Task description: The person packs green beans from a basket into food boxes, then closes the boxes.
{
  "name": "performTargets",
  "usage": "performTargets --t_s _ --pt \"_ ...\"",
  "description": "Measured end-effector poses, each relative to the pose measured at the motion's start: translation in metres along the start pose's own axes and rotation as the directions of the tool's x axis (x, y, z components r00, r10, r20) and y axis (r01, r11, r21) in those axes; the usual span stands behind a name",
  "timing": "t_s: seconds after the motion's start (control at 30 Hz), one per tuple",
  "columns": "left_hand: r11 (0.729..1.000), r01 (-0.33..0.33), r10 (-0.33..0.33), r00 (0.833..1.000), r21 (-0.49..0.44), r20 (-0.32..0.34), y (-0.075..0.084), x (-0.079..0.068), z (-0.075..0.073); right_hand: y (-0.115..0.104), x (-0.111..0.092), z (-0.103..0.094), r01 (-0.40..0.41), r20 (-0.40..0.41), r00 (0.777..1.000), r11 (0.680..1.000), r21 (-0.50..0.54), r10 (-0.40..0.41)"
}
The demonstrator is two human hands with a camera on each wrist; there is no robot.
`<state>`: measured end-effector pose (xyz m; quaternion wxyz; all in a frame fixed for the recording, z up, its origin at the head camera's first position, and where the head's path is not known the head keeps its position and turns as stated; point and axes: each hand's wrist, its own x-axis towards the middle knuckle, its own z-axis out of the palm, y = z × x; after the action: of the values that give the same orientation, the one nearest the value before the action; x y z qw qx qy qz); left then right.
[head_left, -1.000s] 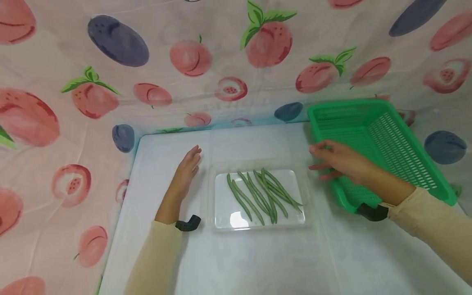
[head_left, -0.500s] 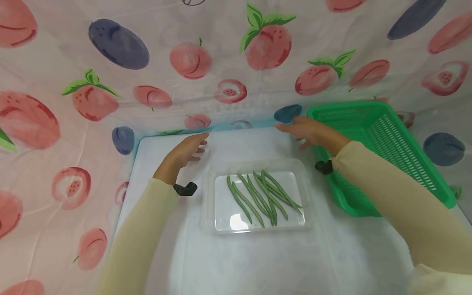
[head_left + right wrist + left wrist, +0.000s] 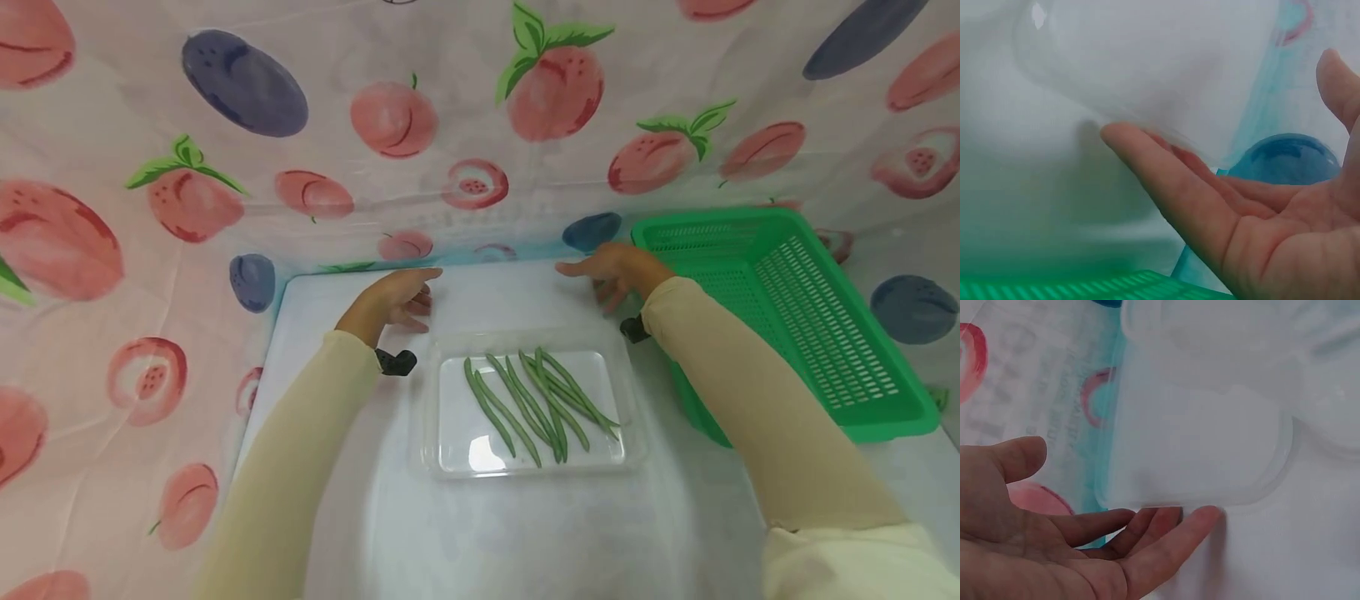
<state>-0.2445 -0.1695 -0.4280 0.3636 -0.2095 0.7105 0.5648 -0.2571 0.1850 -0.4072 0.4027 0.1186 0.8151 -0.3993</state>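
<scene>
A clear plastic container (image 3: 442, 463) lies in the middle of the table with several green beans (image 3: 525, 404) spread in it. Its clear lid (image 3: 498, 300) extends flat behind it and shows larger in the left wrist view. My left hand (image 3: 393, 300) is at the lid's left side, fingertips right at its edge and thumb held away from it. On the opposite side my right hand (image 3: 618, 271) has its fingertips at the lid's right edge, thumb raised. Fingers of both hands are extended, with nothing gripped.
A green plastic basket (image 3: 840, 333) with slotted walls stands at the right, partly behind the right sleeve (image 3: 757, 417). A fruit-print cloth (image 3: 322, 100) rises behind and to the left of the white table (image 3: 525, 533).
Both hands have moved back from beside the container to the lid's sides. The right hand has come left, away from the basket. The beans have stayed in place.
</scene>
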Motion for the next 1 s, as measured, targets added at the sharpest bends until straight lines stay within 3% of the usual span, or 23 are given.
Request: performTargets --t_s 0.2,0.4,0.53,0.6,0.7,0.77,0.83,0.93,0.97,1.0 --pt "0.988 -0.012 0.011 1.000 -0.154 -0.011 0.001 -0.003 0.001 0.002 -0.001 0.001 0.021 -0.018 1.000 0.999 0.035 -0.020" --pt "0.967 -0.165 0.161 0.986 -0.193 -0.037 -0.001 -0.023 0.006 0.004 -0.021 0.009 0.129 -0.083 0.988 0.991 0.024 -0.127" --pt "0.949 -0.284 0.284 0.959 -0.136 -0.017 0.000 -0.048 0.016 0.009 -0.044 0.016 0.272 -0.166 0.951 0.960 0.062 -0.259" --pt "0.943 -0.317 0.319 0.948 -0.106 0.001 -0.002 -0.064 0.019 0.014 -0.057 0.020 0.331 -0.207 0.928 0.941 0.075 -0.310" --pt "0.929 -0.353 0.359 0.933 -0.109 0.039 -0.011 -0.085 0.024 0.020 -0.080 0.024 0.406 -0.238 0.902 0.896 0.179 -0.361" --pt "0.905 -0.402 0.413 0.909 -0.139 0.062 -0.022 -0.099 0.027 0.026 -0.096 0.027 0.431 -0.246 0.897 0.849 0.306 -0.367" --pt "0.865 -0.471 0.487 0.871 -0.172 0.069 -0.036 -0.110 0.031 0.033 -0.110 0.030 0.453 -0.247 0.892 0.752 0.479 -0.380" --pt "0.772 -0.599 0.619 0.784 -0.213 0.040 -0.062 -0.121 0.042 0.048 -0.124 0.035 0.474 -0.260 0.875 0.613 0.633 -0.409" --pt "0.743 -0.637 0.655 0.755 -0.205 0.026 -0.071 -0.123 0.047 0.054 -0.128 0.037 0.485 -0.270 0.867 0.581 0.654 -0.420" --pt "0.717 -0.669 0.684 0.729 -0.196 0.011 -0.079 -0.125 0.053 0.058 -0.130 0.039 0.491 -0.275 0.863 0.572 0.657 -0.425"
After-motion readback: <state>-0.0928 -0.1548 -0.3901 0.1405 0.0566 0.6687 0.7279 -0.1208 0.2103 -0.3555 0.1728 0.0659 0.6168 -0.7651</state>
